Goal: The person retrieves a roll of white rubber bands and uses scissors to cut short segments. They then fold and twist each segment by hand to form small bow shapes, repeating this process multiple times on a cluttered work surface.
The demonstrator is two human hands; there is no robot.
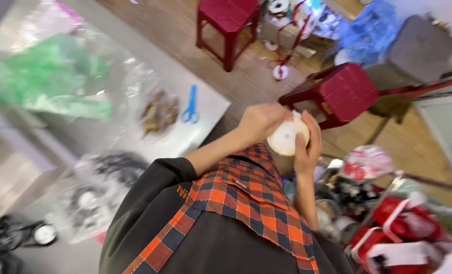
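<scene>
We grip the white ribbon spool (287, 137) in our right hand (307, 147), fingers closed round it, while our left hand (259, 122) pinches at its top edge.

Both arms are raised in front of the torso with the elbows bent, and the two hands meet at chest height. The left forearm is bare and runs diagonally up and to the right from a dark sleeve. The left hand (259, 122) is loosely curled, knuckles toward the camera, fingertips pointing right toward the other hand. The right forearm rises almost vertically, also bare. The right hand (307, 147) stands upright, palm facing left, fingers curved inward in a cupping grasp, thumb on the near side. The image is motion-blurred; individual fingertip contacts cannot be resolved.
</scene>
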